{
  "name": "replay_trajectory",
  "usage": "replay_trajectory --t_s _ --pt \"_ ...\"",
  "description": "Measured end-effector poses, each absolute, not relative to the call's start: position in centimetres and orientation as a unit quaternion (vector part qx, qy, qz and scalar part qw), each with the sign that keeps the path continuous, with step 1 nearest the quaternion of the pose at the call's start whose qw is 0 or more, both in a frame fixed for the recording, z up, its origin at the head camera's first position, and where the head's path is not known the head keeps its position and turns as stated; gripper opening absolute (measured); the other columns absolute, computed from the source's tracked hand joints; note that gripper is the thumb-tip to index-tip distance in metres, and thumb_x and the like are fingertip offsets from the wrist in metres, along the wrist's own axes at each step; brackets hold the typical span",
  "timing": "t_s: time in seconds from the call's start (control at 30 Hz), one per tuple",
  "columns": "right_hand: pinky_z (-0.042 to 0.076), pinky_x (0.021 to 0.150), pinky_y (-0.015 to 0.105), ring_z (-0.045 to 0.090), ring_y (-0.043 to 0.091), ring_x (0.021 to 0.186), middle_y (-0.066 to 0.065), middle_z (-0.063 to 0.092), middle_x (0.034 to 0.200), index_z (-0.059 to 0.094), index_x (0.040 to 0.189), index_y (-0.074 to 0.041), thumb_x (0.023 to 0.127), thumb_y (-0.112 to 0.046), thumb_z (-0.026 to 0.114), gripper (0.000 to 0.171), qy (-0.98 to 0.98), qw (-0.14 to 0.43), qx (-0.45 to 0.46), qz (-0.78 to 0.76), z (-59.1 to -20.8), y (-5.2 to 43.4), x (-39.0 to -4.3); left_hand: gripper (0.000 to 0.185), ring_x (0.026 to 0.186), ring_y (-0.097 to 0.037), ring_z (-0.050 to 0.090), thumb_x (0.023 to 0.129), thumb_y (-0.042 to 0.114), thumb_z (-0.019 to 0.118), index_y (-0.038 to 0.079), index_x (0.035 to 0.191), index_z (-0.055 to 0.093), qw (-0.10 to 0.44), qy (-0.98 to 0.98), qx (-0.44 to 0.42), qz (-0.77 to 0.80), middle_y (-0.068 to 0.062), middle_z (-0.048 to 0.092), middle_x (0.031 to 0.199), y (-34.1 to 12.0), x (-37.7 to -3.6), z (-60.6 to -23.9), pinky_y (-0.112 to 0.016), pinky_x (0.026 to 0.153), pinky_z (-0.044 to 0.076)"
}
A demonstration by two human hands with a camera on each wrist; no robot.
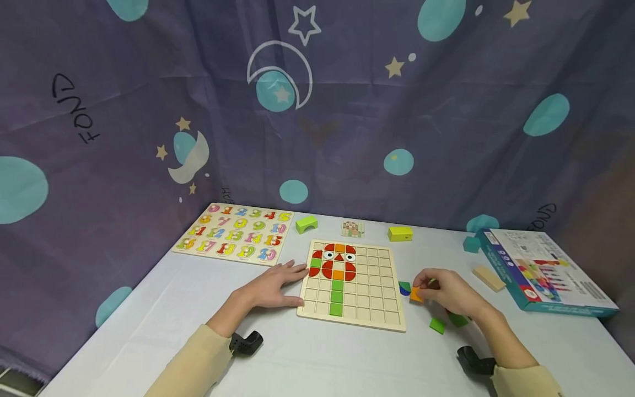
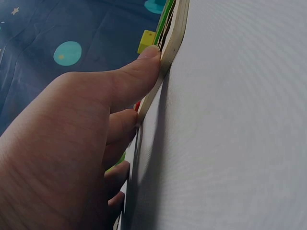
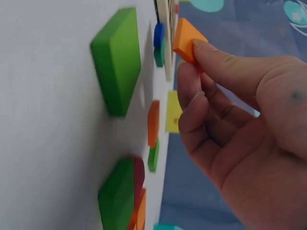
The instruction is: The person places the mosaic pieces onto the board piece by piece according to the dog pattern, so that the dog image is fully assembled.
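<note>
A wooden grid board [image 1: 369, 309] lies on the table, with red, orange and green tiles and round eye pieces set in its left part; a green column [image 1: 337, 298] runs down it. My left hand [image 1: 275, 286] rests at the board's left side, fingers extended. In the left wrist view its thumb touches the board's edge [image 2: 173, 50]. Right of the board, my right hand [image 1: 448, 292] pinches an orange square tile [image 3: 187, 40] between thumb and fingers, above the table. Loose tiles lie around that hand: a green one [image 3: 117, 62], a blue-and-green pair [image 1: 404, 288], another orange one [image 3: 153, 123].
A number puzzle board [image 1: 228, 234] lies at the back left. Behind the grid board are a green arch block [image 1: 306, 224], a small pattern card [image 1: 353, 229] and a yellow block [image 1: 399, 234]. A toy box [image 1: 550, 273], teal block [image 1: 472, 244] and plain wooden block [image 1: 488, 278] are at right.
</note>
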State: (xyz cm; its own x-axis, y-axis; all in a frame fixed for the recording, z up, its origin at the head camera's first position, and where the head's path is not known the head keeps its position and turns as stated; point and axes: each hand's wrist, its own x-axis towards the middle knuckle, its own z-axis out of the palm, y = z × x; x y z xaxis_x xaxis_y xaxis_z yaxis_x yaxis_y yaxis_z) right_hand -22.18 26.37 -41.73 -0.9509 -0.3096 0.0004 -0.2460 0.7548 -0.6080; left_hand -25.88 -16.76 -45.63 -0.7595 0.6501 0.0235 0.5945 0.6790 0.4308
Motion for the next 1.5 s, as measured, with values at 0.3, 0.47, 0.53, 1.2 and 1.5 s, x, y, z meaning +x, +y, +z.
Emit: replay_trajectory --t_s 0.3,0.47,0.53,1.2,1.5 --pt "0.052 0.067 0.027 0.057 0.019 0.077 0.001 0.061 0.088 0.069 0.095 -0.01 0.09 -0.005 0.074 0.009 0.924 0.052 -0.157 -0.344 -41.6 23.4 -22.8 0.081 0.152 -0.03 0.017 0.09 0.059 0.067 0.018 0.155 0.043 0.076 0.914 0.339 0.209 0.006 0.031 0.162 -16.8 -25.8 -45.8 -0.05 0.121 0.014" --pt "0.049 0.062 0.027 0.056 0.019 0.075 0.002 0.059 0.086 0.068 0.094 -0.009 0.09 -0.002 0.073 0.01 0.915 0.054 -0.184 -0.356 -40.9 21.3 -23.6 0.08 0.151 -0.033 0.018 0.09 0.057 0.068 0.015 0.154 0.045 0.068 0.911 0.344 0.218 0.003 0.033 0.162 -16.7 -25.8 -45.6 -0.053 0.121 0.015" --pt "0.048 0.062 0.027 0.056 0.019 0.074 0.001 0.059 0.086 0.068 0.094 -0.008 0.089 0.0 0.073 0.011 0.911 0.053 -0.201 -0.357 -40.8 20.4 -23.8 0.08 0.151 -0.034 0.018 0.09 0.056 0.068 0.014 0.154 0.045 0.067 0.909 0.346 0.223 0.002 0.033 0.162 -16.7 -25.8 -45.5 -0.054 0.121 0.015" --pt "0.052 0.07 0.029 0.056 0.015 0.076 -0.004 0.061 0.083 0.069 0.091 -0.007 0.091 0.001 0.071 0.008 0.903 0.054 -0.269 -0.33 -42.2 14.6 -25.8 0.08 0.152 -0.031 0.017 0.09 0.057 0.067 0.016 0.154 0.044 0.07 0.913 0.34 0.213 0.003 0.032 0.163 -16.7 -25.7 -45.6 -0.05 0.122 0.014" --pt "0.05 0.069 0.029 0.054 0.014 0.075 -0.005 0.06 0.082 0.069 0.091 -0.01 0.091 -0.001 0.073 0.01 0.906 0.05 -0.268 -0.323 -42.9 14.3 -25.8 0.08 0.152 -0.03 0.017 0.09 0.057 0.068 0.017 0.155 0.044 0.068 0.914 0.34 0.213 0.004 0.032 0.162 -16.6 -25.8 -45.5 -0.05 0.122 0.015"
